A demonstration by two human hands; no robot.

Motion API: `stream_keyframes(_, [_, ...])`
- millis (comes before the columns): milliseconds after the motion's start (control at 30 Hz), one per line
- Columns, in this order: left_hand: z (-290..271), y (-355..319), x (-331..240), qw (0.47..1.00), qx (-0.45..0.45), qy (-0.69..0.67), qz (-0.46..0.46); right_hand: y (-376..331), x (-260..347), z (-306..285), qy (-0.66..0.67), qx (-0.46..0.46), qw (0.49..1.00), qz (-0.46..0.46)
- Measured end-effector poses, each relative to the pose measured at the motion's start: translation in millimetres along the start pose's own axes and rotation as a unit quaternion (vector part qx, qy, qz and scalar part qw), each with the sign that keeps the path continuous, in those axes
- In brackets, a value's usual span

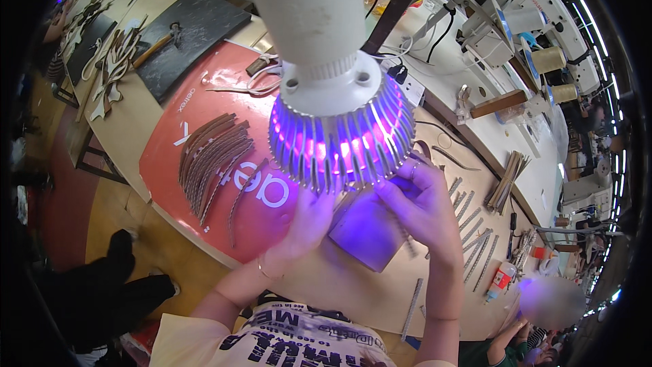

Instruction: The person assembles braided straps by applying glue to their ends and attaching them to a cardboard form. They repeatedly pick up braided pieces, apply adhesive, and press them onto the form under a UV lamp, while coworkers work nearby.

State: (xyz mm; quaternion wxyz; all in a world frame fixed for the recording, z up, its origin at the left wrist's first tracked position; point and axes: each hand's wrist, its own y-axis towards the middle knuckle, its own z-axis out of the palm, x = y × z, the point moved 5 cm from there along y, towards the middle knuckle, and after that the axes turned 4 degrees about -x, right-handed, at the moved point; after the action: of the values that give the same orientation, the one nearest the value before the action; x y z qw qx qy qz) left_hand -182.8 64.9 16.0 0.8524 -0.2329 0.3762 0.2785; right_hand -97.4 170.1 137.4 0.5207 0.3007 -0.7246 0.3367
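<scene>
The floor [109, 214] is tan, strip lights [585, 9] apparently overhead

Your left hand [314, 216] and right hand [422, 207] meet near the centre of the frame, fingertips partly hidden by the purple-lit finned lamp [343, 139], so you cannot tell what they grip. Just below them, a purple-lit block [370, 234] sits on your bench [319, 285]. Left of centre, curved brown strips [210, 156] lie on a red sheet [261, 239]; at upper left, a hammer [153, 49] rests on a dark slab [204, 24].
</scene>
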Motion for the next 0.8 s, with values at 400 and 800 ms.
stream_keyframes(400, [12,-11,40,0.919,0.084,0.383,0.045,-54,-40,-40,-0.073,-0.131,0.983,0.104])
stream_keyframes(800, [19,0,39,0.982,0.111,0.117,-0.103,-57,-63,-30,0.013,-0.152,0.983,0.100])
